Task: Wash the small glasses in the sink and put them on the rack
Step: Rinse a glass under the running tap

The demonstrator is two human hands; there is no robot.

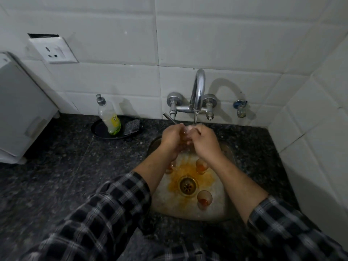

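While left hand [172, 138] and right hand [205, 141] wrap it, glass [187, 132] hardly shows.

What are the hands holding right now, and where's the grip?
One small glass, under the running tap. The left hand and right hand grip its opposite sides; finger placement is too blurred to tell.

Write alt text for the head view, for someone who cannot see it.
The left hand and right hand hold a glass under the running tap above the sink. More glasses with orange dregs stand round the drain; a soap bottle stands in a tray on the counter.
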